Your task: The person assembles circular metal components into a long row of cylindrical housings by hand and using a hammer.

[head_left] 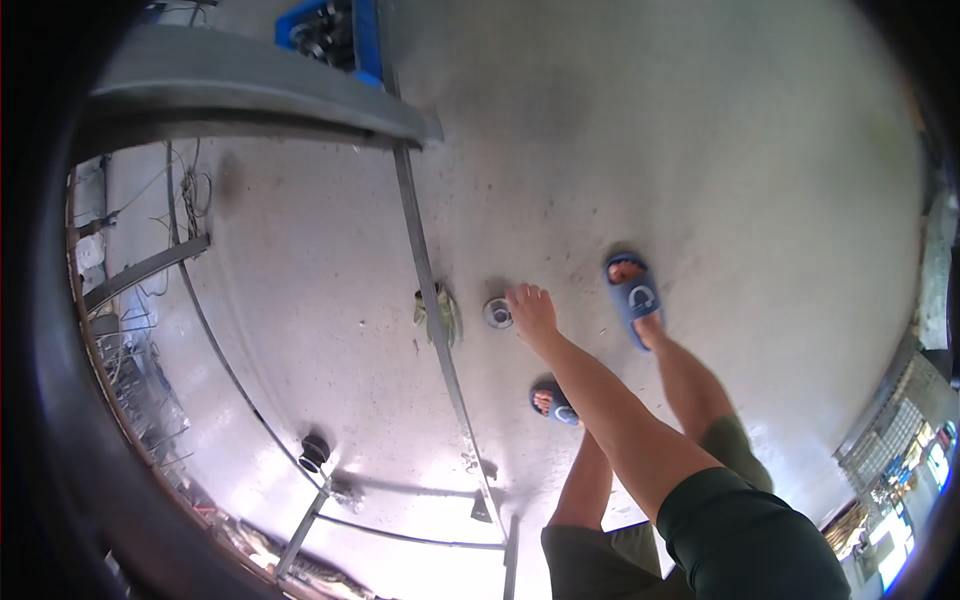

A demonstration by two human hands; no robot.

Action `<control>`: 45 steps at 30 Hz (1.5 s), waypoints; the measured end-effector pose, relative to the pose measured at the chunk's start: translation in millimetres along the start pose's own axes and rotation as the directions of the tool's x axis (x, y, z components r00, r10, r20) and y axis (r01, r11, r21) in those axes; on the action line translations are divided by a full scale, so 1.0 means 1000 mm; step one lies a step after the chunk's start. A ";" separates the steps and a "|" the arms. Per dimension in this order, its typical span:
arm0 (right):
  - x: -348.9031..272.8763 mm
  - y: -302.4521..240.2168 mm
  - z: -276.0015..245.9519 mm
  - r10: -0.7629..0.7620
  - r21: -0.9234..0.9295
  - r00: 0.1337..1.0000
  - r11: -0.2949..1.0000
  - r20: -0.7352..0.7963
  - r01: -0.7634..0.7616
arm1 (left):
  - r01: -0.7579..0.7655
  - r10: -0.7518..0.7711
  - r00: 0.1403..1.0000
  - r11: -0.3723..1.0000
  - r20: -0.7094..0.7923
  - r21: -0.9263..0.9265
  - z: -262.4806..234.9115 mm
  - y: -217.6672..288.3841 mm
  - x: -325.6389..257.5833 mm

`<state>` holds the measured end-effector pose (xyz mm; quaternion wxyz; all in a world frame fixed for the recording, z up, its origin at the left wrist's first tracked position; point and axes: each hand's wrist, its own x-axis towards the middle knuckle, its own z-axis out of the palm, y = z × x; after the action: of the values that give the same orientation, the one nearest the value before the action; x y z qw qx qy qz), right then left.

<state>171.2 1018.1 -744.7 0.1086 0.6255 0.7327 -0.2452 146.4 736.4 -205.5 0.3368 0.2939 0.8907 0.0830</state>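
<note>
on bare floor (700, 150), right hand (530, 308) fingers touching round metal fitting (497, 313) beside rail (430, 290).

R hand (533, 312) open, reaching to round metal part (497, 313) on floor (700, 150)

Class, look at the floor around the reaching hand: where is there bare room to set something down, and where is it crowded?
Bare concrete floor spreads wide beyond the blue sandal and above the right hand. It is crowded by the small round metal part, the long metal bar and the crumpled gloves, and along the cluttered left edge.
</note>
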 end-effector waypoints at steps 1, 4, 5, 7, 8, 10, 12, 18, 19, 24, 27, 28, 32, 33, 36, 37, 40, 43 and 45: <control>0.007 -0.026 0.001 -0.038 -0.020 0.999 0.999 0.007 0.038 | 0.038 -0.037 0.999 0.999 -0.008 0.012 0.010 -0.005 0.010; 0.020 -0.043 0.059 -0.116 -0.074 0.979 0.992 -0.165 0.105 | 0.088 -0.089 0.996 0.995 0.029 0.038 0.027 -0.005 0.038; 0.025 -0.037 0.082 -0.128 -0.099 0.959 0.989 -0.253 0.106 | 0.087 -0.090 0.994 0.995 0.062 0.046 0.029 -0.004 0.045; 0.030 -0.019 0.120 -0.135 -0.175 0.977 0.979 -0.163 0.106 | 0.090 -0.095 0.988 0.995 0.119 0.047 0.031 -0.004 0.058; 0.029 -0.015 0.121 -0.140 -0.177 0.983 0.977 -0.118 0.118 | 0.095 -0.101 0.986 0.994 0.133 0.051 0.029 -0.003 0.059; 0.024 -0.016 0.085 -0.097 -0.036 0.995 0.995 0.019 0.097 | 0.113 -0.118 0.984 0.993 0.133 0.042 0.024 0.004 0.055; 0.010 -0.001 0.014 0.064 0.196 0.983 0.976 0.173 -0.098 | 0.118 -0.117 0.981 0.993 0.157 0.002 0.011 0.018 0.039; -0.113 0.052 -0.165 0.312 0.576 0.935 0.739 0.168 -0.350 | 0.140 -0.094 0.938 0.983 0.333 -0.119 -0.068 0.080 -0.017; -0.136 0.045 -0.194 0.290 0.635 0.938 0.693 0.189 -0.342 | 0.153 -0.096 0.934 0.978 0.343 -0.142 -0.089 0.090 -0.031; -0.234 0.025 -0.456 -0.313 0.858 0.800 0.235 0.512 -0.457 | -0.315 0.289 0.949 0.869 -0.127 -0.381 -0.165 0.119 -0.081; -0.272 0.012 -0.587 -0.415 0.846 0.774 0.456 0.477 -0.277 | -0.392 0.303 0.882 0.897 -0.360 -0.206 -0.239 0.172 -0.080; -0.282 0.008 -0.616 -0.473 0.843 0.797 0.531 0.375 -0.081 | -0.380 0.224 0.857 0.883 -0.464 -0.276 -0.248 0.170 -0.083; -0.287 -0.008 -0.679 -0.626 0.513 0.714 0.744 0.312 0.428 | -0.231 -0.188 0.780 0.800 -0.597 -0.553 -0.265 0.152 -0.086; -0.286 -0.011 -0.687 -0.643 0.484 0.694 0.742 0.322 0.463 | -0.180 -0.288 0.781 0.746 -0.555 -0.641 -0.279 0.150 -0.086; -0.306 -0.048 -0.725 -0.594 0.671 0.685 0.712 0.422 0.205 | -0.182 -0.282 0.605 0.862 -0.745 -0.474 -0.308 0.141 -0.065; -0.315 -0.067 -0.739 -0.568 0.745 0.676 0.665 0.469 0.042 | -0.125 -0.266 0.521 0.916 -0.811 -0.380 -0.316 0.139 -0.052; -0.351 -0.135 -0.781 -0.680 0.889 0.601 0.443 0.420 -0.119 | -0.094 -0.234 0.601 0.929 -0.764 -0.358 -0.350 0.132 -0.027; -0.351 -0.183 -0.791 -0.748 0.851 0.448 0.521 0.489 -0.058 | -0.153 -0.157 0.741 0.907 -0.653 -0.391 -0.358 0.099 0.002; -0.353 -0.209 -0.787 -0.722 0.781 0.305 0.605 0.620 -0.156 | -0.347 -0.093 0.691 0.827 -0.717 -0.442 -0.362 0.085 0.009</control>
<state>153.5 1083.0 140.5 0.1851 0.2001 0.4842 -0.8314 -53.9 829.3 94.0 0.0281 0.1938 0.8637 0.4644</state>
